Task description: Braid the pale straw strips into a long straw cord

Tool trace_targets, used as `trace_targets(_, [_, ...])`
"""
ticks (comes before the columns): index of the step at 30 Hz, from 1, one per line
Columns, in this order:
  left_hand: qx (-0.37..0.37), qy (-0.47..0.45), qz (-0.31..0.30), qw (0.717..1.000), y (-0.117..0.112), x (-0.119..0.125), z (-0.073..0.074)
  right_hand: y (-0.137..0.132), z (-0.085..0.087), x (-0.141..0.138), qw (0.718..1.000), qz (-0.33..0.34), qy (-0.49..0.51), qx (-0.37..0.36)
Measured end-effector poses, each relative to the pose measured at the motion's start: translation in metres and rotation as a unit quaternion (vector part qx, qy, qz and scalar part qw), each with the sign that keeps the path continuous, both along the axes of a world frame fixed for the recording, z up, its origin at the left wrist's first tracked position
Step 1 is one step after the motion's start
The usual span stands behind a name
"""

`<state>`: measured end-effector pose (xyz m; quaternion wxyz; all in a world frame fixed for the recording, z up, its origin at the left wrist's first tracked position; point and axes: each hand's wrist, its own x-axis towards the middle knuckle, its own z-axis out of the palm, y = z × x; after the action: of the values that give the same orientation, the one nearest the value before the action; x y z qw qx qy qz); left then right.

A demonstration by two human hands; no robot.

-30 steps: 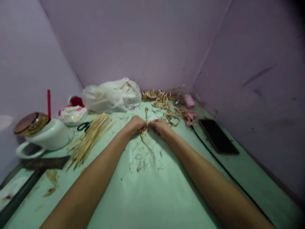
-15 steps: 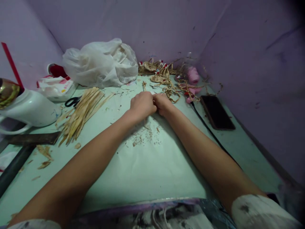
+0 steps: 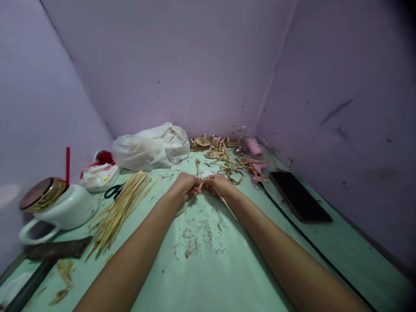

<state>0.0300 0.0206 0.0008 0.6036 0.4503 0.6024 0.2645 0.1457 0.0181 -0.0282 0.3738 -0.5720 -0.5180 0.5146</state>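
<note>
My left hand [image 3: 187,185] and my right hand [image 3: 218,184] meet over the middle of the table, fingers pinched close together. Between them runs a thin braid of dried plant strips [image 3: 198,167], its far end pointing toward the wall. One loose strip trails back under my left wrist. Another strip [image 3: 228,205] hangs from my right hand toward my forearm. Each hand is closed on these strips; the exact finger grip is too small to make out. Left of my hands lies a bundle of flat dried strips [image 3: 125,208].
Black scissors [image 3: 113,191], a white mug [image 3: 76,208], a dark blade [image 3: 58,249] and a white plastic bag [image 3: 151,147] are on the left. Braided cords with beads [image 3: 221,154], a pink spool [image 3: 254,148], a phone [image 3: 299,197] and a black cable [image 3: 302,238] are at back and right.
The view has tilted up, so the table sits lower in the picture. My hands have come slightly apart, and the strips between and below them now show.
</note>
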Motion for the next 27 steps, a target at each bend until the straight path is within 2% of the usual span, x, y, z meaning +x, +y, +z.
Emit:
trace_targets(3, [-0.027, -0.055, -0.014, 0.998, 0.002, -0.001, -0.002, -0.001, 0.000, 0.000, 0.999, 0.016, 0.045, -0.025])
trace_targets(6, [-0.039, -0.052, -0.021, 0.998, 0.006, -0.005, -0.005, 0.000, -0.003, 0.001, 0.999, 0.021, 0.034, -0.016])
trace_targets(8, [-0.036, -0.040, -0.021, 0.998, 0.009, -0.007, -0.008, 0.001, -0.006, 0.002, 0.999, 0.034, 0.003, 0.013])
trace_targets(10, [-0.024, -0.027, -0.024, 0.999, 0.010, -0.007, -0.011, 0.003, -0.008, 0.004, 0.994, 0.048, -0.060, 0.074])
trace_targets(12, [-0.013, -0.008, -0.029, 0.999, 0.010, -0.007, -0.014, 0.003, -0.008, 0.007, 0.975, 0.059, -0.151, 0.152])
trace_targets(14, [0.007, 0.013, -0.036, 0.999, 0.010, -0.006, -0.015, 0.001, -0.005, 0.010, 0.943, 0.075, -0.240, 0.218])
trace_targets(17, [0.035, 0.063, -0.055, 0.996, 0.008, -0.006, -0.015, -0.004, 0.001, 0.010, 0.902, 0.104, -0.331, 0.257])
trace_targets(19, [0.050, 0.107, -0.056, 0.991, 0.007, -0.005, -0.013, -0.009, 0.007, 0.007, 0.883, 0.100, -0.382, 0.255])
trace_targets(22, [0.056, 0.146, -0.042, 0.987, 0.005, -0.003, -0.011, -0.015, 0.016, 0.001, 0.864, 0.055, -0.450, 0.219])
trace_targets(27, [0.021, 0.112, -0.004, 0.994, 0.005, 0.000, -0.013, -0.021, 0.028, -0.008, 0.872, 0.007, -0.468, 0.143])
